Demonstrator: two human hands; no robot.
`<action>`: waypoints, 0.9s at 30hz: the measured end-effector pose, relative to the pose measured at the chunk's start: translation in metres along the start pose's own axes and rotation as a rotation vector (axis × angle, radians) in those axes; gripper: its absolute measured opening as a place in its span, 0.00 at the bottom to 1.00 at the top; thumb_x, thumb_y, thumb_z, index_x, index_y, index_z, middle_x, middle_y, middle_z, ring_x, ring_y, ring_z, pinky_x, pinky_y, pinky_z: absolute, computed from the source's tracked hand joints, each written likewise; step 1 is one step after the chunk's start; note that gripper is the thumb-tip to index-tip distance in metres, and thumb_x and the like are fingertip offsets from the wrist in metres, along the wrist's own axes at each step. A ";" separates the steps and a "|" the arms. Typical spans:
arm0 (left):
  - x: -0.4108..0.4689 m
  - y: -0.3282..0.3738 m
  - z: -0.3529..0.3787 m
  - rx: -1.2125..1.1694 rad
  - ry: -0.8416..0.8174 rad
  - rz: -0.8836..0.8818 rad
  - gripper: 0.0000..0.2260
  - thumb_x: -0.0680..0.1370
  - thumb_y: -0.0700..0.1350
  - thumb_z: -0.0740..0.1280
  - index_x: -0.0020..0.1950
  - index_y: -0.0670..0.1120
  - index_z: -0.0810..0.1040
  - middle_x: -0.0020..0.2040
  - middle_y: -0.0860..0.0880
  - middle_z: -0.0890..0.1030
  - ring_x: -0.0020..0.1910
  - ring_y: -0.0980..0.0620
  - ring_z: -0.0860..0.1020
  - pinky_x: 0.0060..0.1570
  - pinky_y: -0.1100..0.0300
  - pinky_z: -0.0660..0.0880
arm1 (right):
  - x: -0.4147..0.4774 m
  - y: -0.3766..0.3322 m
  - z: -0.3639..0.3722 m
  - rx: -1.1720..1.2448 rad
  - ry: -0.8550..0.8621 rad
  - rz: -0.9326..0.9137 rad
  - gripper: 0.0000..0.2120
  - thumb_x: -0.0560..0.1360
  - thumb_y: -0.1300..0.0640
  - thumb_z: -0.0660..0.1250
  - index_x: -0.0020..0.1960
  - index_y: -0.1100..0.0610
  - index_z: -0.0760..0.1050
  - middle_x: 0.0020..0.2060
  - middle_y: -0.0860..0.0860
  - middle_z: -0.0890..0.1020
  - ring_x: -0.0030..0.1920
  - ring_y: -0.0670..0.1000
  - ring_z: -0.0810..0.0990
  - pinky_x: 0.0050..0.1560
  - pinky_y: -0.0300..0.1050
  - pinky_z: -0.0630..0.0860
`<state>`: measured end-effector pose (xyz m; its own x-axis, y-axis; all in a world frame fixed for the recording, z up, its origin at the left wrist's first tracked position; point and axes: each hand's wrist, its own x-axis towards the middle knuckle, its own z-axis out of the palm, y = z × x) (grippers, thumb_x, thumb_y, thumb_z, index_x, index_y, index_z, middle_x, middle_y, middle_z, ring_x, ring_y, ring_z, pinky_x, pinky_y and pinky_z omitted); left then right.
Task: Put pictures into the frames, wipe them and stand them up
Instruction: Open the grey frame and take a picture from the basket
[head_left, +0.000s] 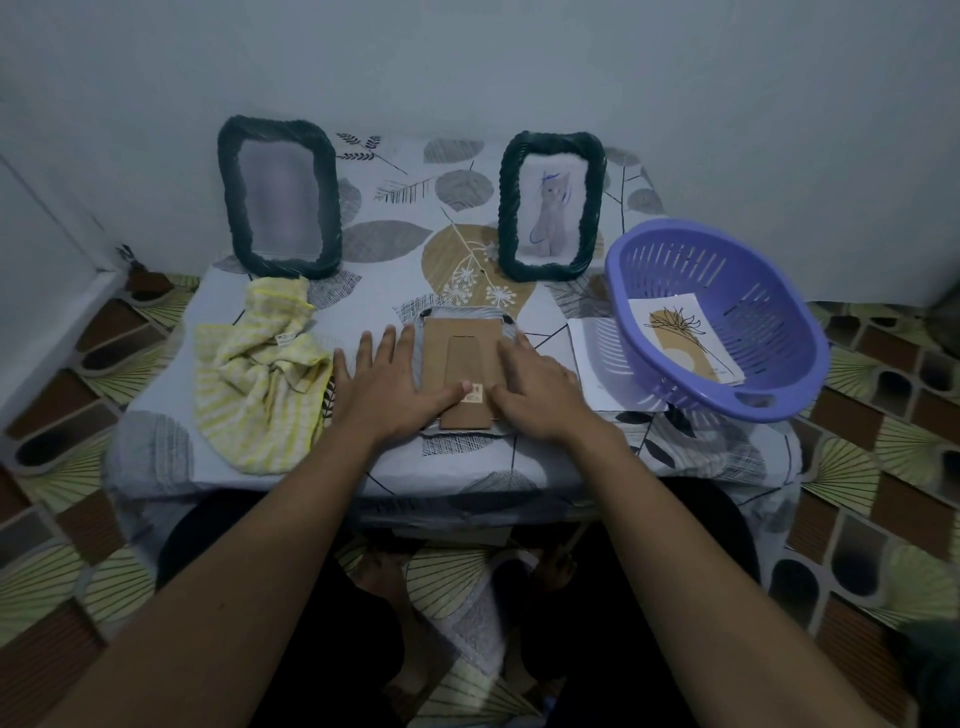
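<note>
Listing what I see from my remote station, left to right.

Item one: yellow striped cloth (260, 374), crumpled on the left part of the surface (519, 460), just beside the left hand (395, 389).

Item two: dark woven frame (283, 202), upright at the back left near the wall, its picture too blurred for me to read.

Item three: left hand, laid flat, grip apart, fingers straight and spread, thumb pressing the face-down frame (457, 348).

Item four: that frame, lying front and middle between both hands, cardboard back and stand flap uppermost.

Item five: right hand (540, 387), grip likewise apart, fingers resting along the frame's right side, thumb on the cardboard.

Item six: second dark frame (592, 208), upright at the back, holding a cat picture (553, 213).

Item seven: white sheet (597, 364), flat, partly under the purple basket (769, 322).

Item eight: that basket, at the right edge, with a flower picture (680, 338) inside.
</note>
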<state>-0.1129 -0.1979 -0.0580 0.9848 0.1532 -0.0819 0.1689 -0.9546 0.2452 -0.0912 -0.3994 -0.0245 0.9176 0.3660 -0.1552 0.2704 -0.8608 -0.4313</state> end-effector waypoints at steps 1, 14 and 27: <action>0.000 0.000 0.001 -0.001 0.002 -0.002 0.54 0.64 0.84 0.44 0.82 0.52 0.43 0.82 0.49 0.46 0.81 0.45 0.44 0.75 0.37 0.40 | -0.003 0.003 -0.004 0.004 0.006 0.005 0.32 0.80 0.48 0.60 0.80 0.53 0.53 0.81 0.53 0.52 0.76 0.60 0.61 0.73 0.57 0.56; -0.001 -0.001 0.001 -0.020 0.019 0.004 0.56 0.61 0.84 0.43 0.82 0.52 0.44 0.82 0.49 0.47 0.81 0.46 0.45 0.75 0.37 0.40 | -0.034 0.019 0.000 -0.012 0.150 -0.015 0.26 0.76 0.41 0.66 0.69 0.53 0.70 0.71 0.49 0.72 0.69 0.53 0.67 0.66 0.51 0.59; -0.003 -0.001 0.000 -0.039 0.036 0.006 0.56 0.62 0.84 0.44 0.82 0.51 0.46 0.82 0.49 0.49 0.81 0.45 0.47 0.75 0.37 0.41 | -0.027 0.015 0.011 0.075 0.155 0.060 0.12 0.77 0.49 0.62 0.56 0.53 0.66 0.59 0.49 0.72 0.62 0.53 0.67 0.56 0.47 0.56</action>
<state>-0.1159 -0.1977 -0.0579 0.9866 0.1569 -0.0459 0.1634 -0.9449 0.2835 -0.1150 -0.4186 -0.0362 0.9670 0.2506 -0.0466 0.1962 -0.8484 -0.4916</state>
